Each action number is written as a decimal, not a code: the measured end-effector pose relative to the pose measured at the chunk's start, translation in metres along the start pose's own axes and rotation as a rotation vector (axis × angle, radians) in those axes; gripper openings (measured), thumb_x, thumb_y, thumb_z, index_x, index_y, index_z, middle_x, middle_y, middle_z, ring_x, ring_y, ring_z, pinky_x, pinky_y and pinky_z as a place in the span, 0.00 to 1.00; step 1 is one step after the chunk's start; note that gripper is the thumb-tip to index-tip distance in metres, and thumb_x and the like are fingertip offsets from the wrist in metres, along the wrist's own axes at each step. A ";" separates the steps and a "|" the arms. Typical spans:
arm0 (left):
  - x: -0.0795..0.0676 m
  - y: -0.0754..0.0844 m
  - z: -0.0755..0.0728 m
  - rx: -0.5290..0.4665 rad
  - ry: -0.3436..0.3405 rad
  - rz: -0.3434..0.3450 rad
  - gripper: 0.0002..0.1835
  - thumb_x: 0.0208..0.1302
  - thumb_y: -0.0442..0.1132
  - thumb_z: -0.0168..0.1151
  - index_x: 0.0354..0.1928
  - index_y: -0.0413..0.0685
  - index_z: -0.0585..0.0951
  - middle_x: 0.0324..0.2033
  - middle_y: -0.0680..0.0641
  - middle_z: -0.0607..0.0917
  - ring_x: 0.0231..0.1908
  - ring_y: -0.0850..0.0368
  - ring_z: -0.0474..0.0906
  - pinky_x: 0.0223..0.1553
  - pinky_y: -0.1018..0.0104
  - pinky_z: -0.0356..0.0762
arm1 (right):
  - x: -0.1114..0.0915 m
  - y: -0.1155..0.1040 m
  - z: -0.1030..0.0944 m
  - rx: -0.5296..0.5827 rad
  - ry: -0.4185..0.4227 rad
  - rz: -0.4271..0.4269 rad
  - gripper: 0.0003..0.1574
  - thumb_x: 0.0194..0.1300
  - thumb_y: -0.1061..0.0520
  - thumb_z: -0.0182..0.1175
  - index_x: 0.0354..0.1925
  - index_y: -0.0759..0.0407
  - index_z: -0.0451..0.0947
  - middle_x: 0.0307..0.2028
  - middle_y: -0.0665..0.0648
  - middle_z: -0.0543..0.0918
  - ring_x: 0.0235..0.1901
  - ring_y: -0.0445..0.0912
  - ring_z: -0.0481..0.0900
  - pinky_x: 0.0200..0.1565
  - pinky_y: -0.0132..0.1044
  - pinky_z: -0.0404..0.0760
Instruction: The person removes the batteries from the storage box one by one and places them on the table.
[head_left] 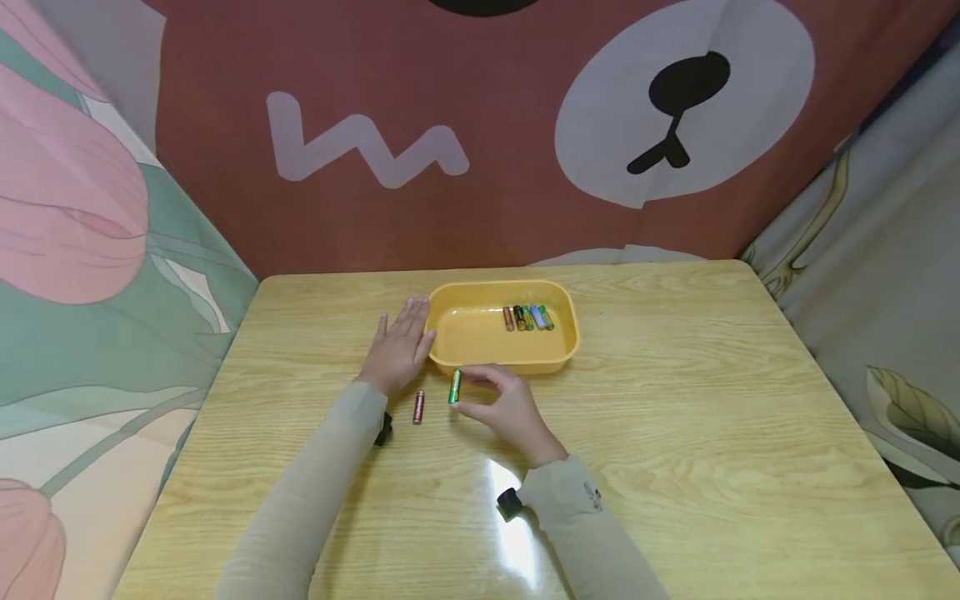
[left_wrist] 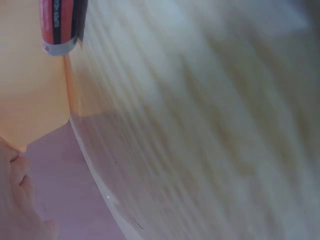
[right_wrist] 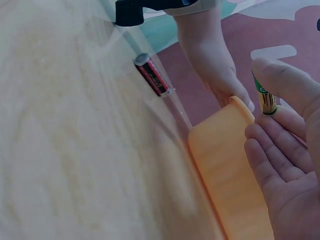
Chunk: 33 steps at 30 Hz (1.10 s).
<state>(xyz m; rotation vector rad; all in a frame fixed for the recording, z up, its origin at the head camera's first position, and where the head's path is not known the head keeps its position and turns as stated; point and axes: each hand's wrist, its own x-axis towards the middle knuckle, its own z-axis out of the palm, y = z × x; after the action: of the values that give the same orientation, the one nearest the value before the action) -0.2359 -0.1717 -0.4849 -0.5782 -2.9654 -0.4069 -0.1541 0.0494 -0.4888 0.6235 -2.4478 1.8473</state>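
Observation:
My right hand (head_left: 510,410) pinches a green battery (head_left: 455,386) between thumb and fingers, just in front of the yellow tray (head_left: 504,367). In the right wrist view the same green battery (right_wrist: 266,98) shows its gold and black end. Fairly straight fingers of my left hand (head_left: 401,346) rest against the tray's left side. On the table near the left wrist lies a red and black battery (head_left: 418,407), seen closer in the right wrist view. Inside the tray, several batteries (head_left: 528,317) of mixed colours lie side by side toward the right.
The wooden table (head_left: 712,417) reaches back to a brown curtain (head_left: 360,225) with a cartoon bear face. Patterned cloth hangs at both sides. A black wrist camera (head_left: 510,504) sits under the right sleeve, and another (head_left: 384,429) under the left.

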 end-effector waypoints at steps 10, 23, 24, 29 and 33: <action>-0.002 0.000 0.000 0.003 -0.003 -0.013 0.34 0.74 0.58 0.25 0.74 0.50 0.41 0.73 0.51 0.44 0.71 0.59 0.33 0.68 0.44 0.35 | -0.003 0.005 0.012 0.017 -0.068 0.020 0.31 0.47 0.57 0.74 0.52 0.55 0.78 0.48 0.52 0.80 0.49 0.52 0.78 0.53 0.45 0.76; 0.000 -0.001 0.000 -0.002 0.010 -0.004 0.33 0.74 0.56 0.28 0.74 0.49 0.43 0.73 0.51 0.46 0.71 0.59 0.34 0.68 0.43 0.35 | -0.002 0.017 0.021 0.019 -0.100 0.084 0.31 0.47 0.55 0.75 0.51 0.53 0.78 0.46 0.49 0.81 0.47 0.46 0.80 0.51 0.34 0.77; 0.000 0.000 0.000 -0.003 0.007 -0.006 0.33 0.74 0.56 0.27 0.74 0.49 0.42 0.73 0.51 0.45 0.71 0.59 0.33 0.68 0.43 0.35 | -0.002 0.018 0.022 0.024 -0.103 0.097 0.31 0.47 0.54 0.75 0.51 0.53 0.78 0.47 0.49 0.81 0.47 0.45 0.80 0.51 0.33 0.77; 0.000 0.001 -0.001 -0.008 0.003 -0.006 0.33 0.74 0.57 0.27 0.74 0.49 0.42 0.73 0.51 0.45 0.71 0.58 0.34 0.68 0.43 0.34 | -0.002 0.025 0.023 0.038 -0.096 0.142 0.32 0.48 0.52 0.74 0.52 0.53 0.78 0.47 0.48 0.81 0.46 0.43 0.79 0.51 0.31 0.76; -0.001 0.002 -0.003 0.000 0.000 -0.010 0.33 0.74 0.57 0.26 0.74 0.49 0.42 0.73 0.50 0.45 0.72 0.58 0.34 0.68 0.43 0.35 | -0.001 0.029 0.026 -0.002 -0.089 0.132 0.32 0.47 0.51 0.75 0.52 0.53 0.78 0.46 0.48 0.81 0.45 0.42 0.79 0.50 0.32 0.77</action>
<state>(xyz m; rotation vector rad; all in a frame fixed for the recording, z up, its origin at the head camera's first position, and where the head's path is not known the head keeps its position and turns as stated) -0.2341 -0.1708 -0.4819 -0.5642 -2.9698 -0.4079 -0.1562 0.0323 -0.5232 0.5694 -2.6067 1.9021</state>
